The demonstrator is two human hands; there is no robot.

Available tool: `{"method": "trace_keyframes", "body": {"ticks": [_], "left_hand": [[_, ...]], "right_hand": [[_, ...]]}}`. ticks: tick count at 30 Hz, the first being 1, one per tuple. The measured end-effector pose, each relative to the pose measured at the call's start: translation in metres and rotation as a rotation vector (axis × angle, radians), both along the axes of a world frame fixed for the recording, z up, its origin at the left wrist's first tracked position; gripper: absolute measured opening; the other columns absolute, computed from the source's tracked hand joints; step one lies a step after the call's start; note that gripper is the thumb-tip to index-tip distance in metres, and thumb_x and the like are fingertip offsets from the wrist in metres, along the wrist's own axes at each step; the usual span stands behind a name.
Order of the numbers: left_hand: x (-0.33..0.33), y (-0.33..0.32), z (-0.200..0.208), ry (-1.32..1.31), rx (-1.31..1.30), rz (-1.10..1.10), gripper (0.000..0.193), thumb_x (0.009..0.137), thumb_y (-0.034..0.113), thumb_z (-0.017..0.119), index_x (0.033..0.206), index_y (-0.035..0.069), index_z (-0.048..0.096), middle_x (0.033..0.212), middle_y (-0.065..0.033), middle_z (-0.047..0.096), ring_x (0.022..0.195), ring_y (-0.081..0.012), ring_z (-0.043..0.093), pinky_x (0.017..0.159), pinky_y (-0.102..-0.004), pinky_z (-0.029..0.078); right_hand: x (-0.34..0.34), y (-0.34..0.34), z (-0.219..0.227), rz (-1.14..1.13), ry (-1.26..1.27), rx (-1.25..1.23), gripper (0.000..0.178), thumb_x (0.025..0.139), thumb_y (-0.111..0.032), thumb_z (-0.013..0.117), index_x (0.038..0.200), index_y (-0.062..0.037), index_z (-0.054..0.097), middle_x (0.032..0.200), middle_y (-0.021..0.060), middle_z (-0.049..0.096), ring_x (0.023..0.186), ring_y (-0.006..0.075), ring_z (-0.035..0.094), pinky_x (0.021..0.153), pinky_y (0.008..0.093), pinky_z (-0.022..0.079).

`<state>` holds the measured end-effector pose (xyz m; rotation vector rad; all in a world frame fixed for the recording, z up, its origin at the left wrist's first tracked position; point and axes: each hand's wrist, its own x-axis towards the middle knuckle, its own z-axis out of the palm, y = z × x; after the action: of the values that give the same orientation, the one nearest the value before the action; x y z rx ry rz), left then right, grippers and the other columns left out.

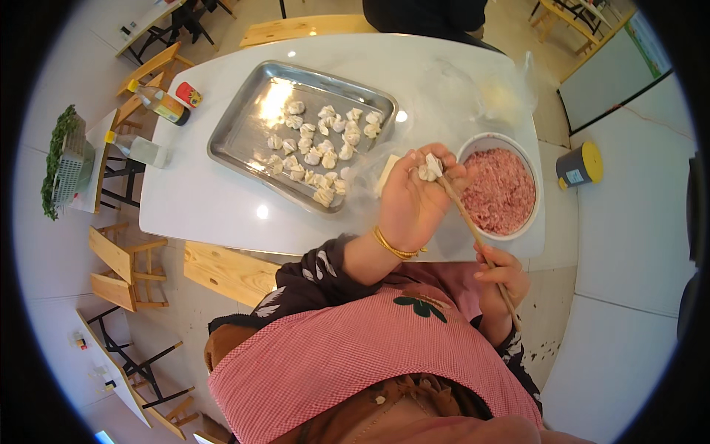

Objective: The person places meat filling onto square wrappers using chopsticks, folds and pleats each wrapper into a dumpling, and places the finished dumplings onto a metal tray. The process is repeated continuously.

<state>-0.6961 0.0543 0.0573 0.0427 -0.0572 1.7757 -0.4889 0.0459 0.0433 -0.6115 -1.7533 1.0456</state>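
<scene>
A small white wonton (pixel 430 167) with a gathered top sits in the curled fingers of my left hand (pixel 411 203), palm up over the near table edge. My right hand (pixel 503 280) grips a thin wooden stick (pixel 467 214), whose far tip touches the wonton or lies just beside it. Raw minced meat (pixel 498 191) fills a white bowl (pixel 538 226) to the right of my left hand. Something flat and pale, perhaps wrappers (pixel 387 176), is partly hidden behind that hand. On the left, a metal tray (pixel 240 129) carries several folded wontons (pixel 314 154).
Crumpled clear plastic (pixel 444 92) spreads over the white table's (pixel 200 211) far right. At its left stand a dark-sauce bottle (pixel 161 102), a clear bottle (pixel 140 150) and a red container (pixel 188 94). A person in dark clothing (pixel 421 13) is at the far side. A wooden bench (pixel 222 272) stands nearby.
</scene>
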Motion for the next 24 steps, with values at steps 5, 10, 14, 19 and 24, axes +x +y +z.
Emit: {"method": "trace_keyframes", "body": {"ticks": [5,10,14,19,24], "left_hand": [[0.008,0.0,-0.015,0.495,-0.153,0.214,0.009,0.099,0.015,0.044,0.096,0.008,0.045,0.089,-0.0044,0.047,0.086,-0.0194,0.053,0.101,-0.0488,0.041],[-0.003,0.003,-0.027,0.423,-0.189,0.331,0.013,0.101,0.018,0.041,0.094,0.008,0.044,0.086,-0.0039,0.045,0.081,-0.0187,0.05,0.094,-0.0451,0.045],[-0.027,-0.002,-0.033,0.405,-0.278,0.435,0.016,0.1,0.02,0.042,0.09,0.009,0.043,0.083,-0.0037,0.042,0.075,-0.0179,0.047,0.078,-0.0365,0.045],[-0.05,-0.021,-0.033,0.493,-0.281,0.525,0.018,0.1,0.021,0.042,0.086,0.009,0.042,0.081,-0.004,0.042,0.072,-0.0168,0.044,0.07,-0.0332,0.042],[-0.074,-0.047,-0.031,0.558,-0.377,0.493,0.02,0.1,0.022,0.04,0.085,0.01,0.042,0.08,-0.0041,0.042,0.07,-0.0161,0.044,0.068,-0.0313,0.041]], "right_hand": [[-0.006,0.003,0.012,0.0,-0.207,0.194,0.016,0.076,0.005,0.068,0.066,-0.0079,0.066,0.092,0.0152,0.07,0.087,0.025,0.069,0.075,0.032,0.055],[-0.003,0.007,0.011,0.053,-0.162,0.22,0.019,0.078,0.003,0.069,0.063,-0.0066,0.062,0.092,0.0174,0.07,0.085,0.0247,0.069,0.074,0.0307,0.056],[0.013,0.011,0.001,0.018,0.136,-0.033,0.021,0.083,-0.001,0.066,0.064,-0.0044,0.057,0.097,0.0182,0.066,0.085,0.0255,0.068,0.071,0.0303,0.056],[0.023,0.019,-0.014,-0.135,0.254,-0.105,0.023,0.085,0.0,0.063,0.065,-0.004,0.052,0.097,0.0185,0.064,0.083,0.0264,0.067,0.068,0.0295,0.056],[0.033,0.026,-0.024,-0.168,0.32,-0.047,0.023,0.087,-0.002,0.062,0.068,-0.0051,0.05,0.102,0.0186,0.063,0.09,0.0254,0.066,0.071,0.028,0.054]]}}
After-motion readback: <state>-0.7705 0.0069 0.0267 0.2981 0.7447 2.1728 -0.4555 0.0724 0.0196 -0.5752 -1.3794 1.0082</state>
